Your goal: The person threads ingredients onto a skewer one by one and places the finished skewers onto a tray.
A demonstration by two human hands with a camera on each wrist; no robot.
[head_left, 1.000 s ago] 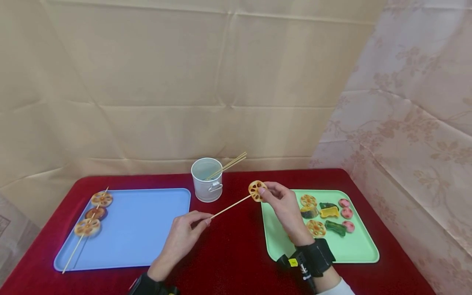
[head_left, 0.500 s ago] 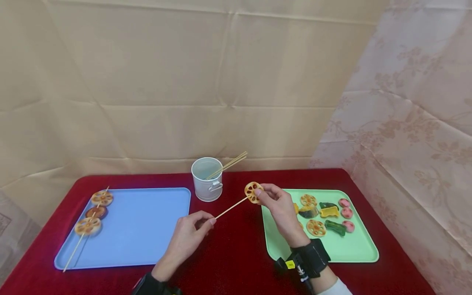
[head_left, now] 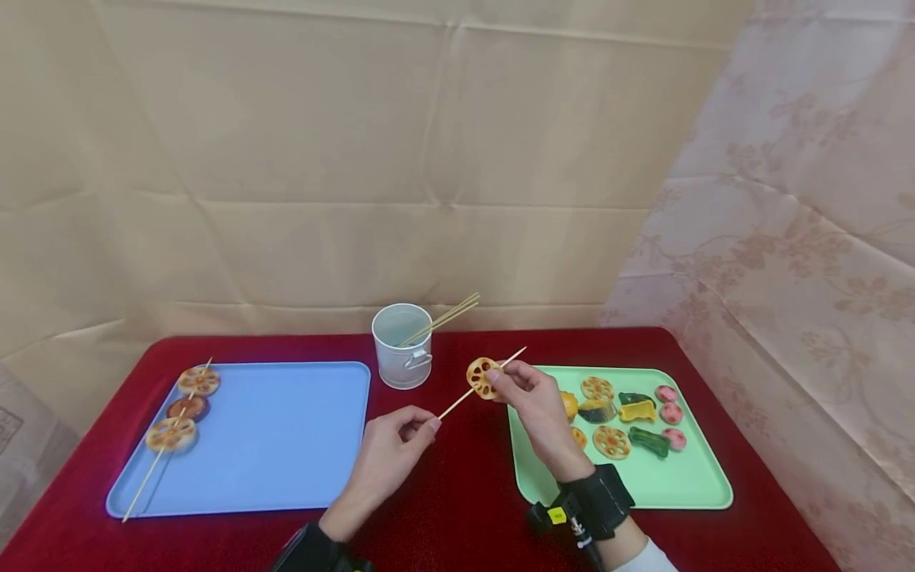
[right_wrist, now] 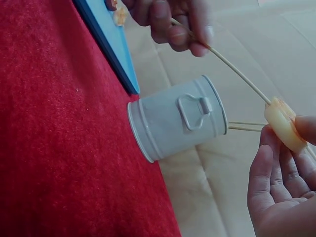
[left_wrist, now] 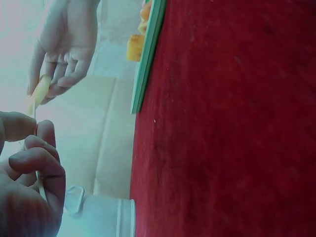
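In the head view my left hand pinches a thin wooden skewer between thumb and fingers. My right hand holds a lotus root slice by its edge. The skewer runs through the slice, and its pointed tip sticks out beyond it at the upper right. From the right wrist, the pale slice is seen edge-on with the stick entering it. The left wrist view shows the left hand's curled fingers around the stick's lower part.
A blue tray at left bears a skewer with two lotus root slices and a brown round piece. A white bucket with several sticks stands behind. The green tray at right holds several vegetable pieces.
The skewer has pushed through the lotus root slice, so its tip now shows past the right hand. My left hand has moved right and the right hand slightly left, closer together.
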